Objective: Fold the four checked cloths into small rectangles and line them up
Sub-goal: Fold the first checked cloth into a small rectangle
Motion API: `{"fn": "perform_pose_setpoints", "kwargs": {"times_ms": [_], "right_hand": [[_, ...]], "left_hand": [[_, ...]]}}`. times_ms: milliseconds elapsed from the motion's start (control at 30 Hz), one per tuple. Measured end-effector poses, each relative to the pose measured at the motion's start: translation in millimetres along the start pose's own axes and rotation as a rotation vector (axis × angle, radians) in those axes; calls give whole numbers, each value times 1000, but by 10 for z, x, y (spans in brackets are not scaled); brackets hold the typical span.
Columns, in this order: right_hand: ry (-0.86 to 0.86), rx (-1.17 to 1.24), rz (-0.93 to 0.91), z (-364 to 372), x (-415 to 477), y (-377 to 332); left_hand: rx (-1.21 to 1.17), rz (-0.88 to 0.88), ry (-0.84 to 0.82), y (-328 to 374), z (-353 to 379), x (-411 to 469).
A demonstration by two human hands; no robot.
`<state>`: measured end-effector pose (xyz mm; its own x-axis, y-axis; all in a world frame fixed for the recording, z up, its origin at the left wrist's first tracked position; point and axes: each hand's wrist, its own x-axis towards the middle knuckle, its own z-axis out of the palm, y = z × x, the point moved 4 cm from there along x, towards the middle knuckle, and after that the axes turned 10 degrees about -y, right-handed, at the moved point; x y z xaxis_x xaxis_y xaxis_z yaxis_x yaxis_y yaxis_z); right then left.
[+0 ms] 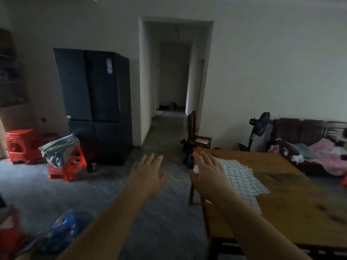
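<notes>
Head view, you said. What were the cloths like?

Thin, white, crossed by a dark grid. The checked cloths (242, 177) lay flat in a loose overlapping pile with ragged stepped edges, on the near left part of a brown wooden table (300, 203) with visible grain.

Which way did the pile run?

Its long axis ran away from the person, roughly along the table's left edge.

And the hands?

Both arms were stretched forward, palms down, fingers straight and a little spread, grasping nothing. The left hand (148, 173) hung over the grey floor, off the table. The right hand (208, 175) was above the table's left edge, covering the pile's left side — whether it touched the cloth, I couldn't tell.

Anything else?

A dark fridge (97, 102) and red plastic stools (65, 166) stood well apart.
</notes>
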<state>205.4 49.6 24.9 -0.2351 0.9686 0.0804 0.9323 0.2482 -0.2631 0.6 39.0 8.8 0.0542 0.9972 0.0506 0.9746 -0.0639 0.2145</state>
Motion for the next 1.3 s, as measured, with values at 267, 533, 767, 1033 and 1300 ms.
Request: {"fn": "perform_pose_setpoints", "kwargs": {"times_ms": [267,533,767,1033,1300], "right_hand": [[36,32,-18,173,1245,-873],[13,78,41,423,2308,-1046],[14,78,80,591,3279,-707],[13,117,75,676,4746,59],[-8,129,139,750,5787,1034]], "left_hand": [[0,-36,-43,-1286,-350,885],[40,-18,-72,-1860,-433,1837],[42,12,-66,-1867,-295,2913],[53,-13,-72,-1634,-134,4541],[30,42,-147,-1296,345,5931]]}}
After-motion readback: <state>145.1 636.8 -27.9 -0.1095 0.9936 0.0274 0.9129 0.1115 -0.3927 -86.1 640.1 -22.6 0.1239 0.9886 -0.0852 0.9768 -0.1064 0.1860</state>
